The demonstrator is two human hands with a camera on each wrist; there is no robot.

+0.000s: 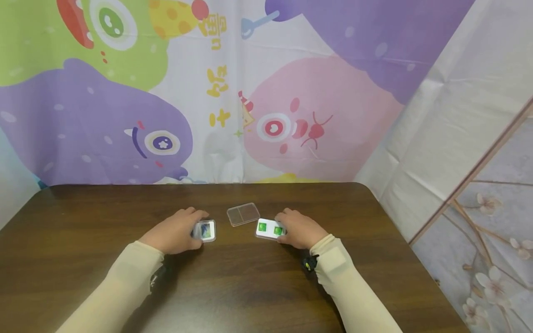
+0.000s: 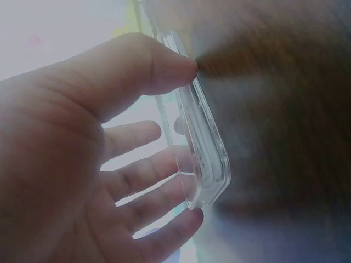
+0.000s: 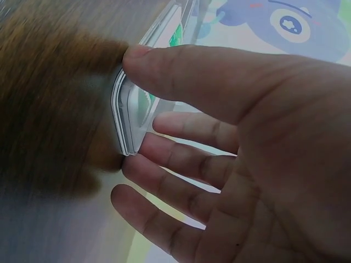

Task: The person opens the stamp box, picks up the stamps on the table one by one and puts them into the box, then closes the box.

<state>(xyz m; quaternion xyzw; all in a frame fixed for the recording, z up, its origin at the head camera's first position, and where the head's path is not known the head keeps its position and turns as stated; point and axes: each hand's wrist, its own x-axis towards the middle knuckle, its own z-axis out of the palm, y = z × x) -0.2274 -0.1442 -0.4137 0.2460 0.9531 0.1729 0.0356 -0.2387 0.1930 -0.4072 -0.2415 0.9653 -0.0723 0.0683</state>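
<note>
My left hand [image 1: 175, 231] grips a small clear plastic case [image 1: 207, 230] by its edges, thumb on the near side and fingers on the far side. Inside the case is a white piece with a dark bluish-green picture. To the right, my right hand [image 1: 303, 230] holds another clear case [image 1: 267, 228] the same way, at its right end. Two green squares show on the white piece inside it. Seen from the wrists, the thumb presses the rim of the left case [image 2: 211, 159] and of the right case [image 3: 123, 109]. Both cases are low over the table.
A clear, flat plastic lid [image 1: 243, 214] with a line across its middle lies between the hands, slightly farther back, its corner close to the right case. The brown wooden table [image 1: 245, 286] ends at a cartoon-printed cloth [image 1: 220, 152]. A flower-patterned surface [image 1: 491, 259] borders the right side.
</note>
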